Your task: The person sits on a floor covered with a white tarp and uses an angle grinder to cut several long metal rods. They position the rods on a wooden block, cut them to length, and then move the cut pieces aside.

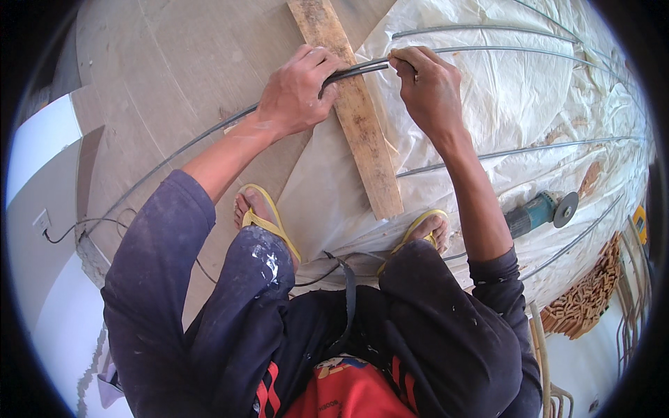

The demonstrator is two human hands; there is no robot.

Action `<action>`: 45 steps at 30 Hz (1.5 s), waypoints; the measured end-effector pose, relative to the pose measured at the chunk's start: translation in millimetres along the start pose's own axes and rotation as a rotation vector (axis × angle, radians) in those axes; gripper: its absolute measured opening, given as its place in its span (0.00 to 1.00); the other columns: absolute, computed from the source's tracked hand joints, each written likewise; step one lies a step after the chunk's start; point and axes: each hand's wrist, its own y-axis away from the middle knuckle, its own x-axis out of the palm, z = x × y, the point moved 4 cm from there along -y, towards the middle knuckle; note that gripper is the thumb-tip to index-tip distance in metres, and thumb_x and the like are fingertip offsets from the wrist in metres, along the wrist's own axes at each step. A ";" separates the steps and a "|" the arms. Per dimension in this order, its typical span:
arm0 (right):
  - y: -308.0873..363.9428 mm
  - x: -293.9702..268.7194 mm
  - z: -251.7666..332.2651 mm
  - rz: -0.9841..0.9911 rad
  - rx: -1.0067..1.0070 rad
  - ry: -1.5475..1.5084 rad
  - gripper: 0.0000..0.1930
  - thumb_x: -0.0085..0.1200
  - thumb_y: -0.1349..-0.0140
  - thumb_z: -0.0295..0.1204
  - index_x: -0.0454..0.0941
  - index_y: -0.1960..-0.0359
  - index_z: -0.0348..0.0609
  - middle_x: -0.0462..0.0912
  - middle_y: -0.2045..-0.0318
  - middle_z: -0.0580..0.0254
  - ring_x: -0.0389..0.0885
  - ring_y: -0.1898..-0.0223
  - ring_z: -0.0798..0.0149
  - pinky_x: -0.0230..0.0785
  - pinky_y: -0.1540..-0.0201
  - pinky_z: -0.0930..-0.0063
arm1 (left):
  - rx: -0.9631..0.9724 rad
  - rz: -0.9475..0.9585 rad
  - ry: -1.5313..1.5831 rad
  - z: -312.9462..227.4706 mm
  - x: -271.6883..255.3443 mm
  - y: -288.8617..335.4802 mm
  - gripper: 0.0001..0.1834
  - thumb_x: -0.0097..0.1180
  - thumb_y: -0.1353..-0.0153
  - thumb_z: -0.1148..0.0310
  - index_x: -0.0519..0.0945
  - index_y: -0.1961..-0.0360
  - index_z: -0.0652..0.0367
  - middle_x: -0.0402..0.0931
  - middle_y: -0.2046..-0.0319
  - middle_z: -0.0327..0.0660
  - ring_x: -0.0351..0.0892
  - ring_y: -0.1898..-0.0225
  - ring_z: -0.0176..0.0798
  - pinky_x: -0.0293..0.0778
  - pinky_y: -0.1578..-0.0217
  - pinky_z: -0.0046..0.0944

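Note:
Dark, thin steel rods [367, 69] lie side by side across a worn wooden plank [371, 150]. My left hand [298, 92] is closed around them left of the plank; a bent, hooked end shows below its fingers. One blunt rod end stops just short of my right hand [430, 87]. That hand pinches the upper rod between thumb and fingers, and the rod line runs on to the right behind it. Any small thing inside the pinch is hidden. From my left hand, a long rod [174, 153] curves down to the lower left.
Several more rods [529, 148] rest on crumpled plastic sheeting [488, 104] at right. An angle grinder [533, 214] lies near my right forearm, with a pile of short brown pieces [585, 296] beyond. A black cable [97, 220] leads to a wall socket. Yellow sandals [279, 223] are on my feet.

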 end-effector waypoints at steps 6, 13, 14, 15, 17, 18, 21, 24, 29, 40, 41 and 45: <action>-1.5 6.2 -1.8 0.019 -0.003 0.049 0.05 0.54 0.43 0.22 0.82 0.68 0.37 0.82 0.69 0.50 0.82 0.69 0.47 0.75 0.65 0.59 | -0.031 0.061 0.010 6.6 4.3 2.6 0.18 0.55 0.50 0.77 0.81 0.55 0.59 0.76 0.59 0.42 0.74 0.55 0.48 0.75 0.54 0.44; 12.0 -0.3 -1.6 0.066 0.019 0.071 0.05 0.54 0.43 0.22 0.82 0.67 0.37 0.83 0.68 0.50 0.82 0.68 0.47 0.75 0.64 0.59 | -0.059 0.051 0.011 6.4 3.0 2.8 0.17 0.56 0.50 0.77 0.82 0.56 0.55 0.76 0.59 0.39 0.74 0.55 0.46 0.75 0.55 0.43; 14.0 -2.2 -1.3 0.024 0.018 0.031 0.05 0.54 0.43 0.22 0.82 0.67 0.38 0.83 0.68 0.50 0.82 0.68 0.47 0.75 0.64 0.59 | -0.060 0.053 0.008 6.2 3.7 2.3 0.17 0.56 0.50 0.77 0.82 0.56 0.55 0.76 0.60 0.39 0.74 0.55 0.46 0.76 0.55 0.43; 11.2 -2.7 -1.7 0.019 0.014 0.032 0.05 0.54 0.43 0.22 0.82 0.67 0.38 0.83 0.67 0.51 0.82 0.68 0.47 0.75 0.63 0.59 | -0.060 0.055 0.005 6.4 4.2 1.7 0.17 0.57 0.51 0.76 0.82 0.57 0.55 0.77 0.60 0.39 0.74 0.55 0.46 0.76 0.55 0.43; 4.3 -4.1 4.0 0.010 0.015 0.030 0.05 0.55 0.43 0.23 0.82 0.67 0.38 0.83 0.67 0.51 0.82 0.68 0.47 0.75 0.63 0.60 | -0.077 0.060 0.021 6.8 3.9 1.7 0.17 0.57 0.51 0.76 0.82 0.57 0.55 0.77 0.60 0.39 0.74 0.55 0.46 0.76 0.56 0.43; 4.4 -1.5 3.1 0.010 0.014 0.034 0.05 0.55 0.43 0.23 0.82 0.67 0.38 0.83 0.67 0.51 0.82 0.68 0.47 0.75 0.63 0.60 | -0.085 0.062 0.029 6.9 3.8 2.0 0.17 0.57 0.51 0.76 0.82 0.58 0.56 0.77 0.60 0.39 0.74 0.54 0.46 0.76 0.56 0.43; -0.3 4.2 0.3 0.002 0.002 0.038 0.05 0.55 0.42 0.23 0.82 0.67 0.38 0.83 0.67 0.51 0.82 0.68 0.46 0.75 0.63 0.59 | -0.076 0.068 0.010 7.0 3.5 1.3 0.16 0.56 0.51 0.76 0.82 0.58 0.57 0.77 0.59 0.39 0.74 0.55 0.46 0.76 0.56 0.43; -0.7 5.8 0.3 0.003 -0.004 0.036 0.05 0.54 0.42 0.23 0.82 0.67 0.38 0.82 0.67 0.50 0.82 0.68 0.46 0.74 0.64 0.58 | -0.063 0.044 0.011 5.3 2.4 0.1 0.16 0.56 0.51 0.76 0.82 0.58 0.57 0.77 0.59 0.40 0.74 0.56 0.46 0.76 0.56 0.43; 1.5 5.1 -0.9 0.084 -0.015 0.109 0.05 0.53 0.43 0.22 0.81 0.68 0.37 0.82 0.69 0.49 0.81 0.68 0.45 0.74 0.64 0.57 | -0.046 0.038 0.021 7.0 3.4 1.5 0.16 0.57 0.51 0.76 0.82 0.58 0.58 0.76 0.60 0.40 0.73 0.55 0.47 0.75 0.55 0.43; -5.3 3.8 1.3 0.049 -0.012 0.062 0.05 0.51 0.43 0.22 0.80 0.69 0.36 0.82 0.68 0.48 0.81 0.68 0.44 0.74 0.63 0.55 | -0.083 0.084 0.014 4.8 1.6 -1.0 0.16 0.56 0.50 0.76 0.82 0.58 0.57 0.76 0.59 0.40 0.73 0.55 0.46 0.75 0.54 0.43; -5.5 4.6 0.6 0.054 -0.008 0.060 0.05 0.51 0.43 0.22 0.80 0.69 0.36 0.82 0.68 0.48 0.81 0.67 0.44 0.74 0.63 0.55 | -0.080 0.074 0.018 4.9 2.3 -0.1 0.15 0.57 0.50 0.76 0.82 0.58 0.58 0.76 0.59 0.40 0.73 0.55 0.46 0.75 0.54 0.43; -3.1 5.1 2.5 0.096 0.008 0.090 0.06 0.51 0.44 0.22 0.81 0.69 0.36 0.82 0.68 0.47 0.81 0.67 0.44 0.74 0.63 0.55 | -0.040 0.048 0.000 6.9 3.4 0.8 0.15 0.57 0.51 0.75 0.81 0.59 0.58 0.76 0.59 0.40 0.73 0.54 0.47 0.75 0.55 0.44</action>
